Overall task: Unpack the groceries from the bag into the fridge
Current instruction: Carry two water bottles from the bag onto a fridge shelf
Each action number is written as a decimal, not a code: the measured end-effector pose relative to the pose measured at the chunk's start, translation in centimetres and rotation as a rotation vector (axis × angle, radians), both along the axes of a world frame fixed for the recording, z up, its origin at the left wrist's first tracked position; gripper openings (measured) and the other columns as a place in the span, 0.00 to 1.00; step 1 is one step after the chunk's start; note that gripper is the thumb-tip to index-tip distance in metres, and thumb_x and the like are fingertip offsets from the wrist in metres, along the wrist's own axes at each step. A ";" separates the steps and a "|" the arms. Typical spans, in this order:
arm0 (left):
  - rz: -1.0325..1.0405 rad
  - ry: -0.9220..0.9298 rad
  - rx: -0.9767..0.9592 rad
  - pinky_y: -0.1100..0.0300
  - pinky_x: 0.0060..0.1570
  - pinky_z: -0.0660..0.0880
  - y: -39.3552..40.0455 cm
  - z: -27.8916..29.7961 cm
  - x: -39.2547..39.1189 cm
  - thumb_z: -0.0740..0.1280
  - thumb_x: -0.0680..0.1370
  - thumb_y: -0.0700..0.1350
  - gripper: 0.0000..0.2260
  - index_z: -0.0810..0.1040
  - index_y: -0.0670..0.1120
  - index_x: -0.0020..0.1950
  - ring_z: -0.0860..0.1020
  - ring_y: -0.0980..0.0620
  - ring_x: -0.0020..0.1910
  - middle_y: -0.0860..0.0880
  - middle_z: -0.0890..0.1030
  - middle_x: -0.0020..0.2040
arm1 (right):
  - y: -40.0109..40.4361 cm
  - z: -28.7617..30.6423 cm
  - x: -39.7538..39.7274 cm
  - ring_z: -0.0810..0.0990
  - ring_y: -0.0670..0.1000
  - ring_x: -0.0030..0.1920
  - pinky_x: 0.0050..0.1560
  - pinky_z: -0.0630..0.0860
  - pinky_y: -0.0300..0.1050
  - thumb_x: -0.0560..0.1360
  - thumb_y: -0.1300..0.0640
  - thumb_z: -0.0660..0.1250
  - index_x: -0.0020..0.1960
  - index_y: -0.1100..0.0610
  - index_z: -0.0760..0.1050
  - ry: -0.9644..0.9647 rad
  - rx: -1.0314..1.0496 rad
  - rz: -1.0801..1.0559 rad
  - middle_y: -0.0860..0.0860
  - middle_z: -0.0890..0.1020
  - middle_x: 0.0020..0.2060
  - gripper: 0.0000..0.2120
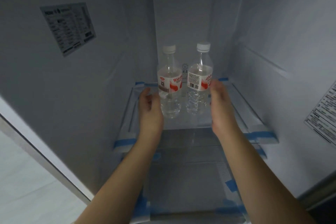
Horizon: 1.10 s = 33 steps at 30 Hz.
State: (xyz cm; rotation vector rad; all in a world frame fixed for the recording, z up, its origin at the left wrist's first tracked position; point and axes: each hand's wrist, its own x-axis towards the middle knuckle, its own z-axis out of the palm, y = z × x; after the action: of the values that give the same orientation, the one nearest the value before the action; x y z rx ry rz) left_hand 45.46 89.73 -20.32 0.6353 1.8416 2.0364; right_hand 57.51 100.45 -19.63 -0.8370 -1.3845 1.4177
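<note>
Two clear water bottles with white caps and red-and-white labels stand upright side by side on a glass fridge shelf [241, 103]. The left bottle [170, 82] and the right bottle [199, 78] are a small gap apart. My left hand [150, 109] is just to the left of the left bottle, fingers relaxed, holding nothing. My right hand [221, 103] is just to the right of the right bottle, fingers loosely straight, its fingertips near the label. Whether either hand touches a bottle is unclear. The grocery bag is out of view.
The fridge interior is white, with a printed sticker [68, 27] on the left wall and another sticker [325, 114] on the right wall. Blue tape [125, 142] marks the shelf corners. A lower glass shelf [190, 187] lies beneath my forearms.
</note>
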 end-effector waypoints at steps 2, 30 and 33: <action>-0.009 -0.039 0.005 0.62 0.61 0.70 -0.9 -0.7 0.5 0.56 0.83 0.52 0.19 0.66 0.54 0.74 0.73 0.59 0.62 0.54 0.72 0.67 | -0.7 -0.3 0.2 0.74 0.42 0.60 0.60 0.69 0.41 0.82 0.45 0.54 0.67 0.46 0.69 0.051 -0.090 -0.046 0.42 0.75 0.61 0.16; -0.351 -0.358 -0.058 0.57 0.46 0.77 3.6 1.4 -0.4 0.53 0.81 0.65 0.23 0.77 0.55 0.65 0.81 0.55 0.50 0.51 0.84 0.56 | -0.1 1.0 -3.2 0.77 0.51 0.63 0.70 0.67 0.55 0.76 0.31 0.54 0.64 0.45 0.76 0.063 -0.313 0.151 0.50 0.81 0.60 0.27; -0.345 -0.347 -0.046 0.67 0.35 0.74 3.6 2.0 -0.2 0.52 0.83 0.60 0.19 0.78 0.54 0.59 0.80 0.63 0.40 0.56 0.83 0.46 | 0.0 1.7 -3.5 0.77 0.51 0.61 0.65 0.70 0.48 0.79 0.34 0.50 0.63 0.48 0.76 0.038 -0.324 0.111 0.51 0.81 0.60 0.26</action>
State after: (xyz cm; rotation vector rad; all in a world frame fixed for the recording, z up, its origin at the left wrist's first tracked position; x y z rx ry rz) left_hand 45.24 93.33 -18.27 0.5072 1.4620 1.7445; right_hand 53.96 100.50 -17.97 -0.9438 -1.2048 1.7653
